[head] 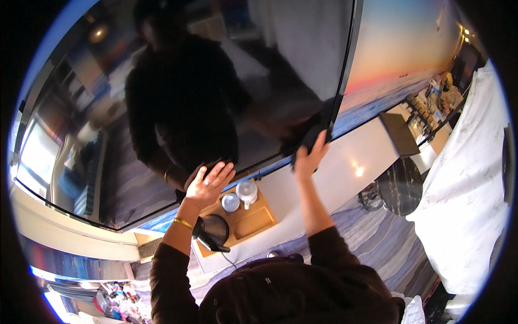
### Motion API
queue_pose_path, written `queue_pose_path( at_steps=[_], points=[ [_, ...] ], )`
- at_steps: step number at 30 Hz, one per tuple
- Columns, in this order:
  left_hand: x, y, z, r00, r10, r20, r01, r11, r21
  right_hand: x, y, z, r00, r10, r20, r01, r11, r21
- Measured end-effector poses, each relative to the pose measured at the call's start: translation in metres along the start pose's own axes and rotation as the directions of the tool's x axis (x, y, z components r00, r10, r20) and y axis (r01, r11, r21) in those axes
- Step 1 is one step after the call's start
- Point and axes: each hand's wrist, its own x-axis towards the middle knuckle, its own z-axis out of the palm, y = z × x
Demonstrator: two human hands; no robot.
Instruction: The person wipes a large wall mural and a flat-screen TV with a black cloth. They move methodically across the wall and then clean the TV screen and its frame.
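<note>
A large flat-screen television (259, 133) with a glossy black screen fills the upper part of the view and mirrors a person and the room. My left hand (208, 184), wearing a ring and a yellow wrist band, lies with its fingers against the screen's lower edge. It holds nothing that I can see. At the lower right corner my right hand (311, 158) presses a dark cloth (311, 139) against the screen and frame. Much of the cloth blends into its own reflection.
Below the television, a white cabinet top (279, 182) bears a wooden tray (253, 222) with a glass pitcher (247, 191), a glass cup (230, 202) and a dark electric kettle (212, 231). A round marbled table (400, 186) and a white cover (457, 202) are to the right.
</note>
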Motion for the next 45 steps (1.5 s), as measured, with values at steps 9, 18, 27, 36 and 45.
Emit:
queue_pose_path(
  at_steps=[9,18,27,36,45],
  points=[
    [-0.01,-0.003,0.003,1.0,0.005,0.022,-0.006,0.998,0.063,0.0,0.02,0.002,1.0,-0.028,-0.011,0.027,0.999,-0.022],
    [0.001,-0.003,0.001,1.0,0.016,-0.016,-0.015,0.999,0.047,0.123,-0.063,-0.012,0.94,-0.256,-0.227,0.302,0.933,0.197],
    [-0.002,-0.003,-0.002,1.0,-0.017,-0.012,0.017,1.0,-0.009,0.185,-0.069,-0.023,0.847,-0.479,-0.231,0.485,0.874,-0.036],
    [0.006,-0.003,-0.003,0.998,-0.037,-0.046,0.037,0.999,0.007,0.04,0.012,-0.007,0.998,-0.01,-0.063,0.011,1.0,0.025],
    [0.001,0.001,-0.004,0.999,-0.045,-0.013,0.045,0.999,0.027,-0.066,-0.009,0.003,0.961,-0.203,0.189,0.185,0.977,0.107]
  ],
)
